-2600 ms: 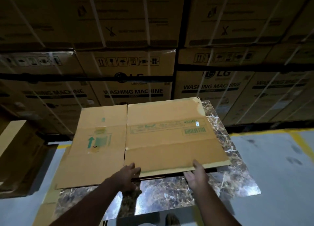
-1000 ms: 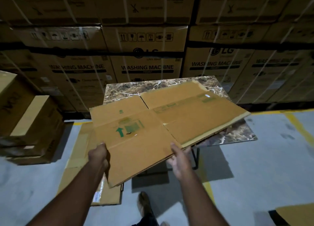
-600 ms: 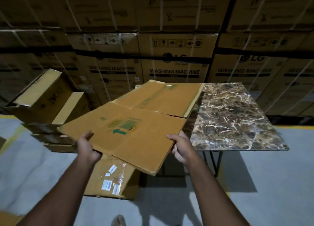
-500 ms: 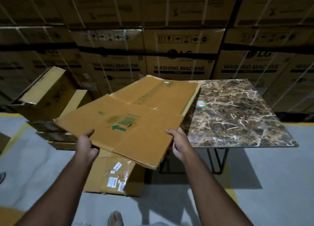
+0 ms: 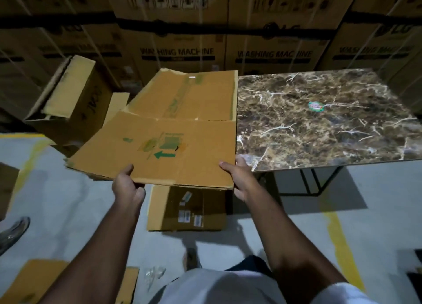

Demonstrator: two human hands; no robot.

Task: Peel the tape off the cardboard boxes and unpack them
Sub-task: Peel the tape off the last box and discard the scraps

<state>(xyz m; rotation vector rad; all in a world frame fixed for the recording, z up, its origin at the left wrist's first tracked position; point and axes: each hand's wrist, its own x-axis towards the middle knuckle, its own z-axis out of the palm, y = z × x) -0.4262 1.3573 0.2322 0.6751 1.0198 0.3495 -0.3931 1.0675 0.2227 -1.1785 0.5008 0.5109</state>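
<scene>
So I've got the flattened box (image 5: 164, 148) pinched at its near edge, left hand (image 5: 127, 187) and right hand (image 5: 237, 180) both gripping it, held just left of the marble table (image 5: 319, 121). That one looks done. The open carton (image 5: 68, 102) behind still needs unpacking I guess, can't see inside it.

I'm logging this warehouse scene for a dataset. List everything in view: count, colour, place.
flattened cardboard box: one, tan, held left of the table
marble-pattern table: one, brown, right
sticker: one, green, on the table
washing machine cartons: many, brown, stacked behind
open cartons: a few, brown, left
flat box: one, tan, on the floor below
shoe: one, grey, far left
hands: left and right grip the near edge
</scene>
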